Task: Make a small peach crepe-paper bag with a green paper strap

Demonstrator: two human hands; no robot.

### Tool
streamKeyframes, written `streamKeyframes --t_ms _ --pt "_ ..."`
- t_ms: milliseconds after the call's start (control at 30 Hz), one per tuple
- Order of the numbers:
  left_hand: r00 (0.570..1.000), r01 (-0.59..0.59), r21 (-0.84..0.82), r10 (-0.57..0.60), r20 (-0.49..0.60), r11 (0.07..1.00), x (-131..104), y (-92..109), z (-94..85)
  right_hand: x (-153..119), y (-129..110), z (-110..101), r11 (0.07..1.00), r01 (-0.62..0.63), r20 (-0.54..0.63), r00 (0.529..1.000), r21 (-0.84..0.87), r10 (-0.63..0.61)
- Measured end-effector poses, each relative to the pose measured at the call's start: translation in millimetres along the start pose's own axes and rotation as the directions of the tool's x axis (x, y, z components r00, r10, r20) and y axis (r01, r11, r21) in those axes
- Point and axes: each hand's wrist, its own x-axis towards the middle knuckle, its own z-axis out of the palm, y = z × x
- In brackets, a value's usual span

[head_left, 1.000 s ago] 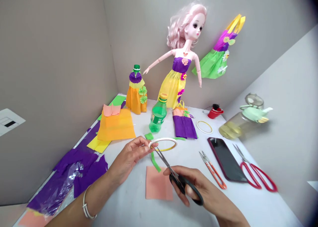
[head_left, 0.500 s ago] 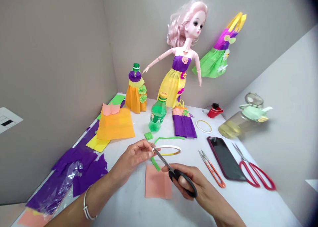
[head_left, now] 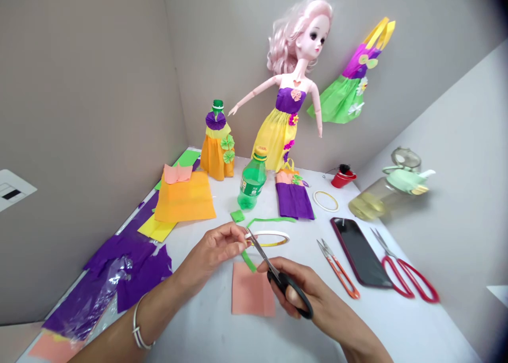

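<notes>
Left hand [head_left: 212, 249] still pinches the green crepe strip [head_left: 248, 259] just above the pink paper square [head_left: 253, 295], tape ring [head_left: 269, 238] now lying flat just beyond the fingertips rather than raised, right hand [head_left: 305, 294] gripping the black-handled scissors [head_left: 278, 273], blades nearly closed at the strip.

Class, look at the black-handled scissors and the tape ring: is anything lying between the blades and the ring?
Nothing visible lies between them. The right hand holds the black-handled scissors, whose blade tips sit right at the near edge of the tape ring. The left hand pinches there too, from the side; a green strip hangs below.
</notes>
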Motion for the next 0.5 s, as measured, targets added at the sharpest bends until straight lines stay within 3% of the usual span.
streamKeyframes --t_ms 267,367,433,500 --pt "1.000 0.006 0.069 -0.007 0.022 0.998 -0.9 1.5 -0.2 0.2 -1.5 -0.8 0.999 -0.006 0.066 0.998 0.032 0.004" --pt "1.000 -0.016 0.120 0.018 -0.018 0.993 -0.9 5.6 -4.5 -1.6 -2.1 -1.0 0.997 -0.001 0.103 0.995 0.077 -0.007" --pt "0.991 -0.065 0.243 0.091 -0.098 0.968 0.2 9.8 -11.1 -3.1 -2.1 -2.8 0.995 0.016 0.108 0.994 0.100 -0.026" --pt "0.949 -0.133 0.440 0.242 -0.201 0.888 2.5 13.4 -21.7 -4.3 -1.5 -5.7 0.995 0.024 0.091 0.995 0.100 -0.033"
